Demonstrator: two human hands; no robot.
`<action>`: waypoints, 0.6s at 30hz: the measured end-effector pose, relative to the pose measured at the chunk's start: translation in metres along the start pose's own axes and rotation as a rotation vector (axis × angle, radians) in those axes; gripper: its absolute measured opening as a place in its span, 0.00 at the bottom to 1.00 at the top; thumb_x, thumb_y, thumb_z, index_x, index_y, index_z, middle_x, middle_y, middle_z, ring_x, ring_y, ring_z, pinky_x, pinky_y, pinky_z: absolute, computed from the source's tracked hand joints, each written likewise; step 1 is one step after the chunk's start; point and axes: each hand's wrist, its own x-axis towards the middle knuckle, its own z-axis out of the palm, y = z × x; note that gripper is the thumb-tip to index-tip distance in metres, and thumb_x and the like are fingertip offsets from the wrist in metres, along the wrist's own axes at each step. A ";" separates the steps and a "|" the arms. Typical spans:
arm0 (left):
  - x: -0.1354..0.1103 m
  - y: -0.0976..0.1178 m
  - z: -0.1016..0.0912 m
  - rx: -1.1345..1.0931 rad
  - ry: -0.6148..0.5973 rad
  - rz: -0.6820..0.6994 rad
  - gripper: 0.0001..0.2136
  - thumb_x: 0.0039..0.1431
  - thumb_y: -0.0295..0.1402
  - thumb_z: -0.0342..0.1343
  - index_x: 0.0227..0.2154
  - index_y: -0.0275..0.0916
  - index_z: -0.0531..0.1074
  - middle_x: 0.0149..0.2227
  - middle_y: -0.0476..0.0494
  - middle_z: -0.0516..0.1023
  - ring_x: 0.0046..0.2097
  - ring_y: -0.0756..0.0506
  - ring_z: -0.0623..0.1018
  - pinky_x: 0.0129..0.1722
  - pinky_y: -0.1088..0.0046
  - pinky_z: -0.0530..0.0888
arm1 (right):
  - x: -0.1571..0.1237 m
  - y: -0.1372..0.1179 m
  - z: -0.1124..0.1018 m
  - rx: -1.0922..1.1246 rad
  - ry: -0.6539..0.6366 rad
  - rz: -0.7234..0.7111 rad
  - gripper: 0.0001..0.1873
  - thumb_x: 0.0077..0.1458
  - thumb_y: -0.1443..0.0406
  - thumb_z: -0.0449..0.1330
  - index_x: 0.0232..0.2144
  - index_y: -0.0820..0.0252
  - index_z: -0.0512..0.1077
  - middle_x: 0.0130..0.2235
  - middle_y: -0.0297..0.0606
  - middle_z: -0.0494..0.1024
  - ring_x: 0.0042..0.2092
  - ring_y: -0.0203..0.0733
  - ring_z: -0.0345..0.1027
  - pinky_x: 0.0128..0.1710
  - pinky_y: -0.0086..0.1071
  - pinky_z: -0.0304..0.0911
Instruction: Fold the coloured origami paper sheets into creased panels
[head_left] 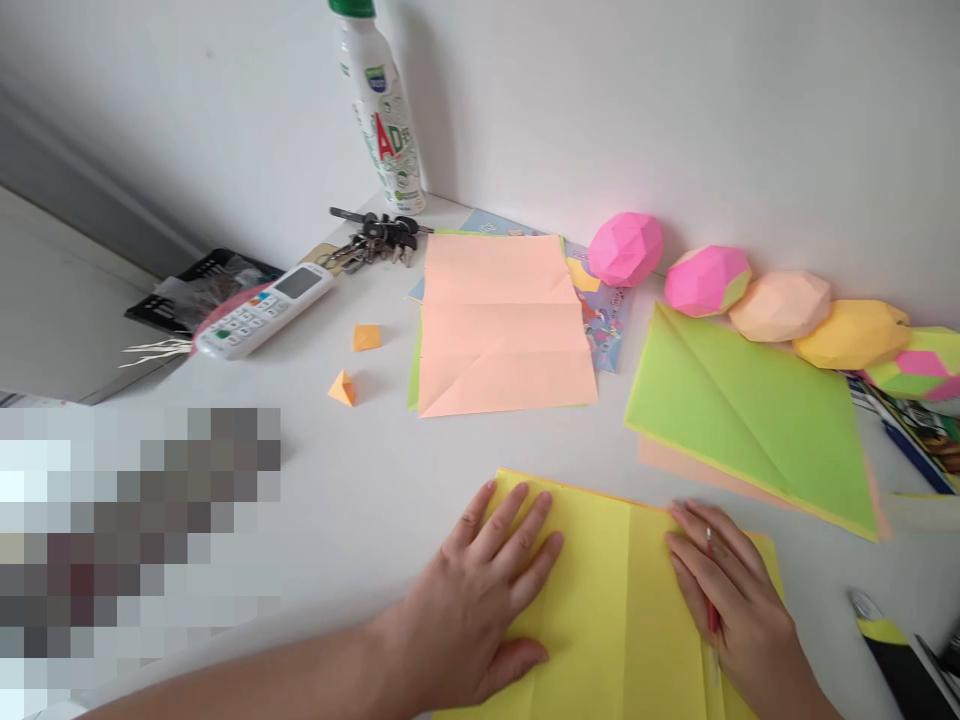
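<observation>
A yellow sheet of paper (585,600) with upright crease lines lies on the table in front of me, an orange edge showing along its top and right. My left hand (487,590) rests flat on its left part, fingers spread. On the right part lies my right hand (727,600), its fingers bent and close together. A slim red pen-like tool (712,615) with a pale lower end is tucked between those fingers, pointing up and down the view. Its exact kind I cannot make out.
Behind lie a creased peach sheet (502,330) and a green sheet (750,420). Faceted paper shapes (626,250) line the wall. Two small orange paper pieces (367,337), a remote control (266,312), keys (382,238) and a bottle (386,120) are leftward. A black tool (896,660) is at right.
</observation>
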 end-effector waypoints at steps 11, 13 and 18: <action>0.000 0.003 0.007 0.030 0.162 -0.001 0.30 0.57 0.53 0.51 0.61 0.49 0.60 0.66 0.39 0.54 0.65 0.30 0.54 0.64 0.47 0.48 | -0.020 -0.019 -0.027 -0.107 -0.145 -0.051 0.26 0.53 0.84 0.45 0.50 0.68 0.68 0.54 0.52 0.72 0.63 0.52 0.55 0.56 0.53 0.64; 0.001 0.004 0.008 0.026 0.190 -0.007 0.31 0.56 0.53 0.53 0.60 0.49 0.60 0.66 0.39 0.54 0.65 0.30 0.56 0.63 0.48 0.50 | -0.024 -0.025 -0.029 -0.103 -0.188 -0.017 0.28 0.50 0.85 0.43 0.50 0.68 0.67 0.55 0.52 0.72 0.64 0.52 0.51 0.58 0.54 0.62; 0.002 0.001 0.012 0.042 0.239 0.042 0.35 0.54 0.55 0.53 0.63 0.50 0.54 0.67 0.40 0.53 0.64 0.31 0.58 0.64 0.51 0.49 | -0.036 -0.028 -0.023 -0.065 -0.217 0.066 0.26 0.53 0.81 0.46 0.53 0.68 0.64 0.59 0.54 0.67 0.67 0.53 0.43 0.60 0.59 0.53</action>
